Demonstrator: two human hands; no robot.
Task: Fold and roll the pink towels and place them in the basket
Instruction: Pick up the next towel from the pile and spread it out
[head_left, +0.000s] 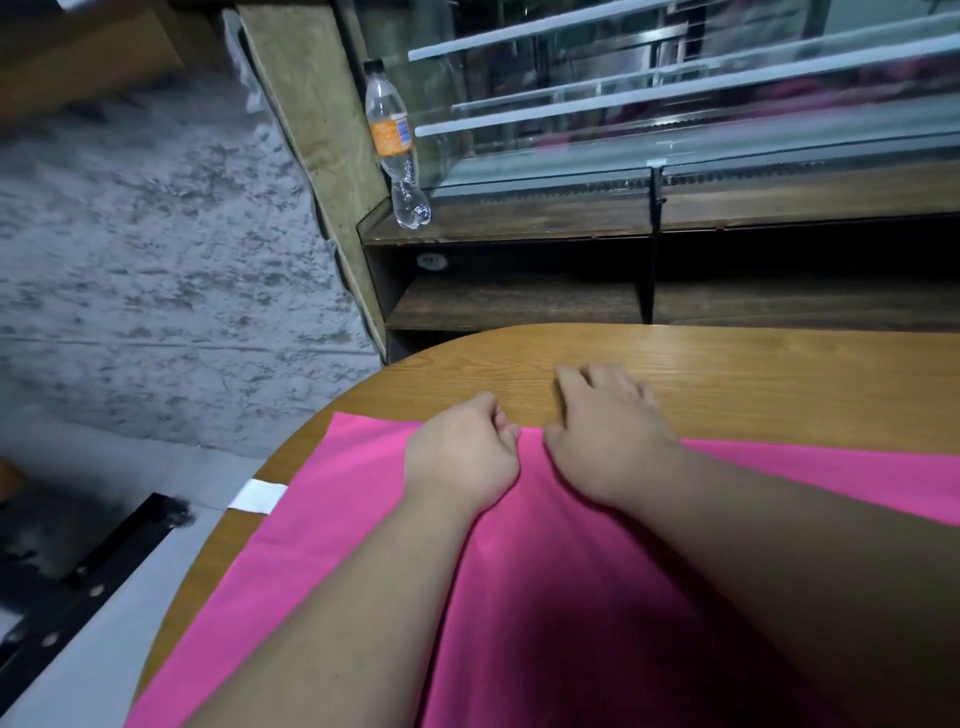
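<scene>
Head view shows the left hand (462, 452) with its fingers curled in; it seems to pinch the far edge of the towel (363, 519), near the middle of that edge. The right hand (608, 431) is just beside it. Its fingers are loose and spread, lying forward on the bare table (753, 374), and its thumb is at the same edge. I cannot tell if this thumb grips the cloth.

The towel lies spread flat on the table, from this far edge back toward the person and under both forearms. It has no fold and no roll yet, so I judge the task is near its beginning, at the first fold. For the next move the right hand must also take hold of the edge. Then both hands should carry the edge over evenly, so that the corners meet and the cloth does not wrinkle.

By count I see two hands, one pink towel and one table. There is one white patch (258, 496) at the table's left rim, and one bottle (396, 140) stands on the shelf (519, 228) behind. No basket is in view.
</scene>
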